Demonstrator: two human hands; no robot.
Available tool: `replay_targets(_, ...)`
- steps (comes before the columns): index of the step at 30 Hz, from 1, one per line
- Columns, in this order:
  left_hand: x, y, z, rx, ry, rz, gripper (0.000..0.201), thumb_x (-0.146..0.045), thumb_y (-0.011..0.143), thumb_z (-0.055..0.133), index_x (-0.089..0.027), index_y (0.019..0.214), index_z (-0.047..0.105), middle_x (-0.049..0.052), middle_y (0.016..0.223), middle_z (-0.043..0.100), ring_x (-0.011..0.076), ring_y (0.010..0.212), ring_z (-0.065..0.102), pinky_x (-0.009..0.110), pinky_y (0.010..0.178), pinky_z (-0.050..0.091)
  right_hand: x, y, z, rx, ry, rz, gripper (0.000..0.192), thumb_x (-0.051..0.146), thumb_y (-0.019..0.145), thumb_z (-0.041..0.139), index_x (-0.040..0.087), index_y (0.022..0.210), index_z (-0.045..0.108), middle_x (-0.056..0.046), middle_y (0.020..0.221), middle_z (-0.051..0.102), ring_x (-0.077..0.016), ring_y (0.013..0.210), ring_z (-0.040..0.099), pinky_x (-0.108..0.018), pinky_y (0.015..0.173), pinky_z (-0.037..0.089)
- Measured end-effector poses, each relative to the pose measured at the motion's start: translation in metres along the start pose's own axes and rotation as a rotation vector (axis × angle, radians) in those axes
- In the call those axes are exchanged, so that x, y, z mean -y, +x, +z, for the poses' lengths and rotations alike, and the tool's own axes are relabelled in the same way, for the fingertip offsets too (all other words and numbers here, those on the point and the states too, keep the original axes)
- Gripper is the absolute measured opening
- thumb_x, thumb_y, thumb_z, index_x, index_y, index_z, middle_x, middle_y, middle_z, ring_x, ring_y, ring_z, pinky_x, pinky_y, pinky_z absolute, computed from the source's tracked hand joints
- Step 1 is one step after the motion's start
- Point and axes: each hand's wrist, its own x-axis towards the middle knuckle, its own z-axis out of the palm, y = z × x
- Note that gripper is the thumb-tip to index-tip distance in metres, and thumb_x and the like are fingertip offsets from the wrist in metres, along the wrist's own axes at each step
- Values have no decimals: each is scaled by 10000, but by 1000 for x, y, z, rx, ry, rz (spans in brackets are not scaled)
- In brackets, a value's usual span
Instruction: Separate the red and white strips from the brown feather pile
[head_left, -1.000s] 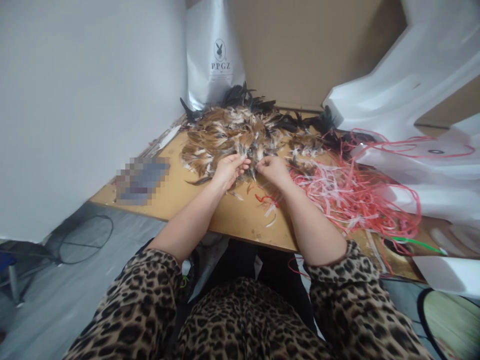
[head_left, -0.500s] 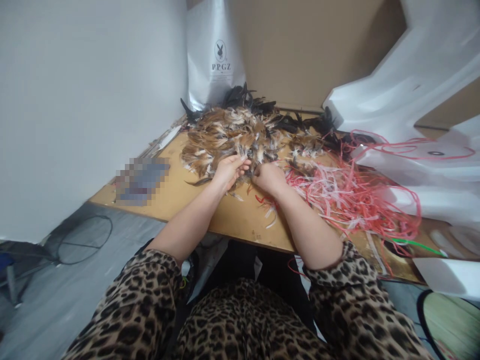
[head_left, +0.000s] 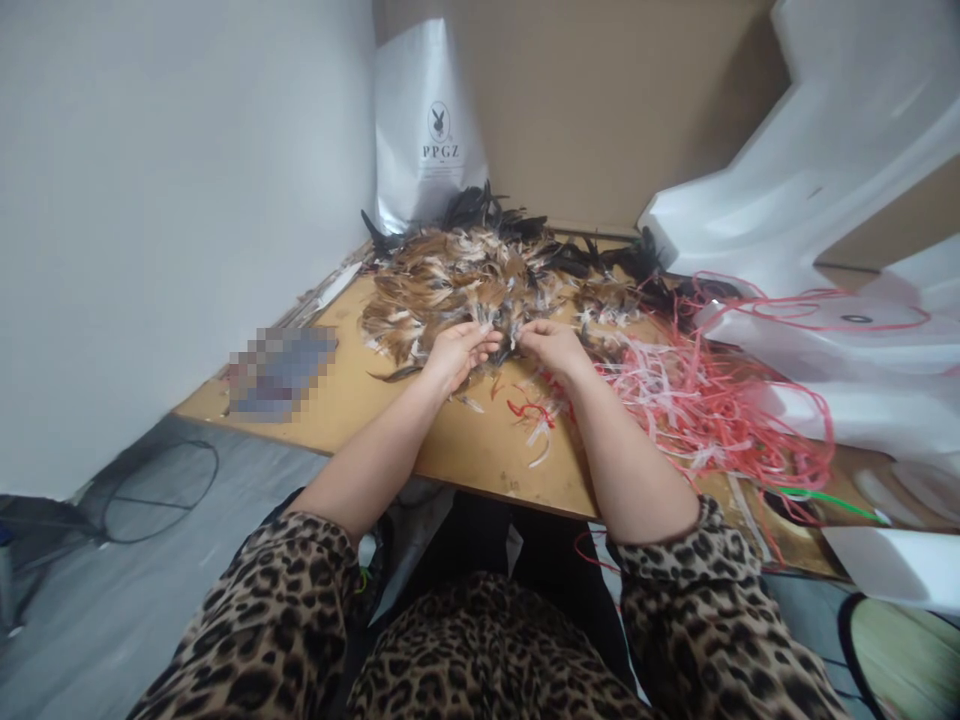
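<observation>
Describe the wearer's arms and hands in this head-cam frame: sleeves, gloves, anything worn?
Both hands are bare: left hand, right hand, no gloves, and no rings or watch that I can make out. Forearms are uncovered. Leopard-print sleeves, tan with black-brown spots, are pushed up near the elbows: left sleeve, right sleeve. The same print covers the lap.

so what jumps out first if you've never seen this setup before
The big heap of brown feathers in the middle of the wooden table, with both hands, left and right, pinching at its near edge. To its right sprawls a tangle of red and white strings, and a white bag stands behind against the wall.
</observation>
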Motion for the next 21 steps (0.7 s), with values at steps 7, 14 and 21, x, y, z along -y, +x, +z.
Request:
replay_targets(7, -1, -5, 4, 63, 23, -47, 175, -238, 723, 669, -100, 824, 632, 71, 776, 691, 67, 569, 621, 131, 470, 411, 11, -9, 17, -29, 202, -112, 298, 433, 597, 652, 166, 700, 569, 56, 515, 493, -59, 456, 395, -200, 472, 334)
replay_targets(14, -2, -7, 6, 93, -13, -58, 131, -206, 743, 645, -100, 816, 627, 58, 744, 686, 59, 558, 615, 129, 477, 411, 2, -6, 29, -124, 133, -243, 251, 407, 673, 592, 165, 738, 575, 37, 620, 525, -75, 550, 447, -209, 565, 390)
replay_targets(21, -3, -8, 7, 107, -41, -55, 121, -183, 728, 660, -90, 799, 627, 43, 691, 669, 56, 549, 611, 129, 495, 434, -2, -5, 35, -183, 117, -270, 233, 393, 700, 559, 168, 760, 574, 25, 675, 546, -82, 595, 467, -206, 597, 405)
